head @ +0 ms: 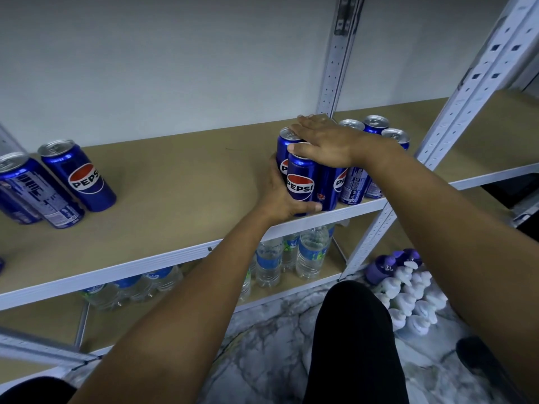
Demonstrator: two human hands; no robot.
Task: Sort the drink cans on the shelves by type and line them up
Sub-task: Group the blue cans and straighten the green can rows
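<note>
Blue Pepsi cans [303, 182] stand clustered upright on shelf [175, 176].

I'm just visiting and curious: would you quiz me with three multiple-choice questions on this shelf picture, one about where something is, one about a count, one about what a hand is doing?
1. Where do the water bottles stand?
A. On the shelf below the cans
B. On top of the cans
C. Beside the loose cans at the left

2. How many Pepsi cans stand apart at the far left of the shelf?
A. None
B. Two
C. Six

3. What is the right hand doing?
A. Hanging away from the shelf
B. Holding a bottle
C. Lying flat on the can tops of the cluster

Answers:
1. A, the bottles show under the can shelf.
2. B, the left cans are a pair.
3. C, its palm covers the tops while the left hand wraps the front can.
</note>
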